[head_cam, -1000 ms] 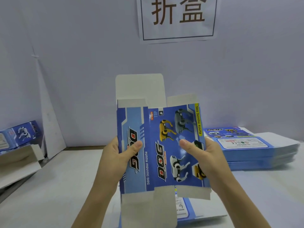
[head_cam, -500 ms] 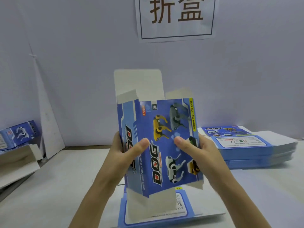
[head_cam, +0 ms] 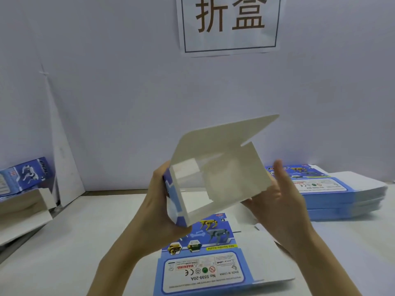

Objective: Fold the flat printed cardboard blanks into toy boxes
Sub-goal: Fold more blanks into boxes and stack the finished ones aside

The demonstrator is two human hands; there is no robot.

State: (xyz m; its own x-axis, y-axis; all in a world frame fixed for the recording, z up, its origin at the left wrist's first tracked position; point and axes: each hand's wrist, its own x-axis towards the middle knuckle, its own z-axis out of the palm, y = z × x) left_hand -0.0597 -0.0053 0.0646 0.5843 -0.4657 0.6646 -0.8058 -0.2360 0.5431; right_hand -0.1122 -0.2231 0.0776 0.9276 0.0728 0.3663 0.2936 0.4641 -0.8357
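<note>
The box (head_cam: 215,180) is held up above the surface (head_cam: 64,242), its white inside facing the person. The left hand (head_cam: 158,208) grips the blue side wall, while the right hand (head_cam: 280,201) props the opposite wall from outside, thumb lifted clear. I'd square the tube first, pressing both walls until the creases sit crisp, and only then bring down the tall flap (head_cam: 224,133).

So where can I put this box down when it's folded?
The widest bare table is front left, between the boxes at the left edge and the flat blank. A smaller strip lies front right, before the stack of blanks. The middle, under the held box, is crowded.
</note>
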